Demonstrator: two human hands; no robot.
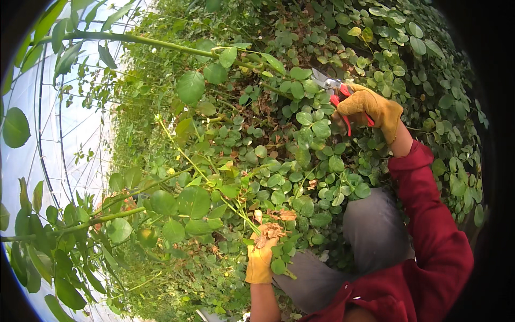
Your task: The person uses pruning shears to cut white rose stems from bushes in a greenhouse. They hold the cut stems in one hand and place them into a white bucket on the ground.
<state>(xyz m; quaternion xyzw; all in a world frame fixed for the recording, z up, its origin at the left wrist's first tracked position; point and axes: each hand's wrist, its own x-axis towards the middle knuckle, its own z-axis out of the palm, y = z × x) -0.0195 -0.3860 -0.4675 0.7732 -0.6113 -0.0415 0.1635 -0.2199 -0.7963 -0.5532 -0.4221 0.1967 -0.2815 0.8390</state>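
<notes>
My right hand (364, 106), in a tan leather work glove, grips a pair of red-handled pruning shears (338, 90). Their metal blades stand apart and point up and left, close to some green leaves. In a matching yellow glove, my left hand (263, 253) is closed around a bunch of cut green stems (243, 215), seemingly of rose. Dried brown petals or leaves (271, 233) sit at the top of that fist. A short leafy stem (281, 261) sticks out at its lower right side.
Dense rose-like foliage (281, 185) surrounds both hands. A thick green cane (161, 44) arches across the upper left, and another cane (76, 227) crosses the lower left. Greenhouse framing with pale sheeting (80, 133) shows at left. My grey-trousered knees (374, 229) are among the leaves.
</notes>
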